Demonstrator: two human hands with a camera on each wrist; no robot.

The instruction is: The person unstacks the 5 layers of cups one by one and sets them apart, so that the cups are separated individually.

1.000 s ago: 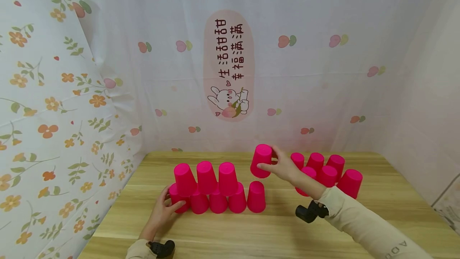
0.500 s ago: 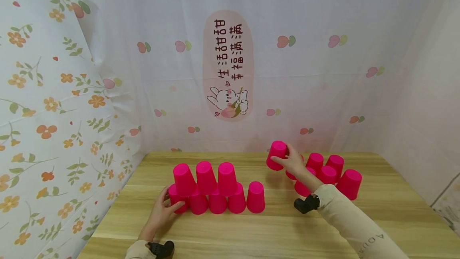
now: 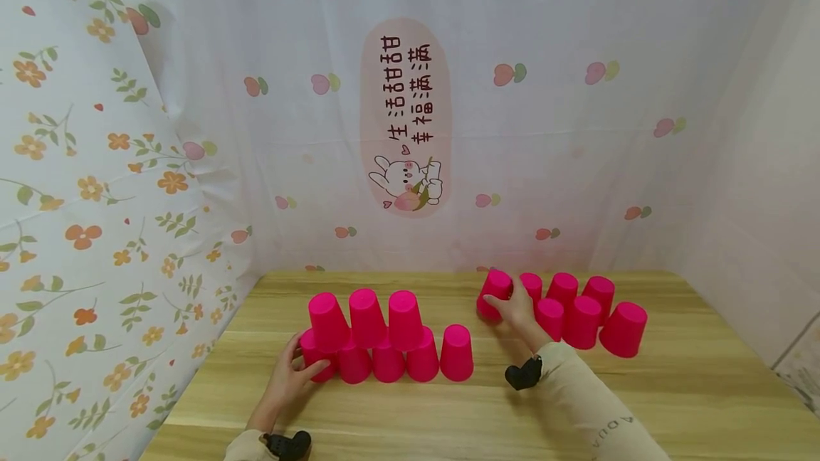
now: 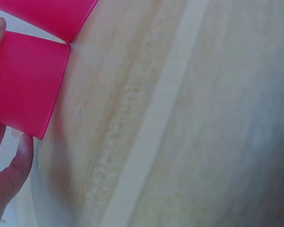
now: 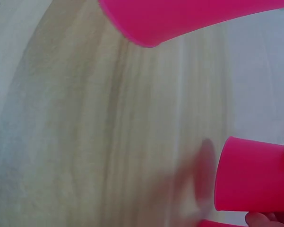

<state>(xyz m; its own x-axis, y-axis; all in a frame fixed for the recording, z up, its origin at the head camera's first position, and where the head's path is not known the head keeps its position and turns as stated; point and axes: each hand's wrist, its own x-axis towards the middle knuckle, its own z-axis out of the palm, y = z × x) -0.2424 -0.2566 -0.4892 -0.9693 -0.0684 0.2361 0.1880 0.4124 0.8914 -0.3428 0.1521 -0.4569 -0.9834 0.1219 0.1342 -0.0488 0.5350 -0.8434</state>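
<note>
Upside-down pink cups stand in a two-tier wall at the table's left middle. Three cups, among them a middle one (image 3: pixel 367 319), sit across the lower row. My left hand (image 3: pixel 286 380) holds the leftmost lower cup (image 3: pixel 314 356), thumb in front; in the left wrist view its fingers (image 4: pixel 20 163) lie along that cup (image 4: pixel 26 82). The lower row's right-end cup (image 3: pixel 456 354) has nothing on top. Farther back, my right hand (image 3: pixel 517 306) grips another upside-down pink cup (image 3: pixel 490 297), also seen in the right wrist view (image 5: pixel 255 177). Whether its rim touches the table is unclear.
Several more upside-down pink cups, such as a front one (image 3: pixel 582 324), stand right of my right hand. A cup at their right end (image 3: pixel 624 330) leans slightly in view. Behind the wooden table (image 3: pixel 410 422) hangs a patterned cloth (image 3: pixel 551 162).
My right hand has carried its cup rightward from above the wall's right end, then lowered it beside the cups at the right. My left hand has stayed on its cup.
</note>
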